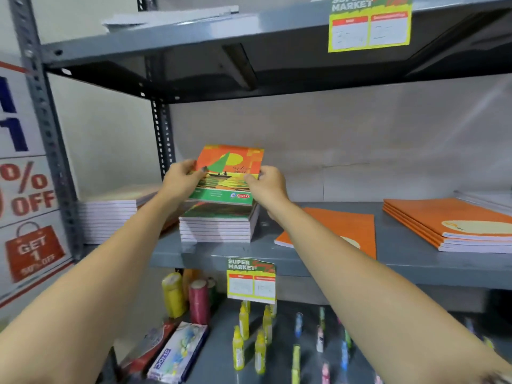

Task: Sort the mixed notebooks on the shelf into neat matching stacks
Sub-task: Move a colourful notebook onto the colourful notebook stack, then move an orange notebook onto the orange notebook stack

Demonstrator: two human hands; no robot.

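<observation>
Both hands hold a notebook [232, 167] with an orange, yellow and green boat cover, tilted up just above a stack of matching notebooks [219, 225] on the grey middle shelf [332, 261]. My left hand [182, 177] grips its left edge, thumb on the cover. Its right edge is held by my right hand [270, 184]. A second stack of notebooks [110, 214] sits at the far left of the shelf. A single plain orange notebook [346, 228] lies right of centre, partly under my right forearm. A low stack of orange notebooks [454, 228] lies at the right.
The shelf above [249, 37] carries pale papers and a yellow price tag [368, 23]. Another price tag [250, 281] hangs on the middle shelf's front edge. Below stand small glue bottles [243, 322], paper rolls [198, 303] and a boxed item [177, 353]. Sale posters [27, 195] cover the left wall.
</observation>
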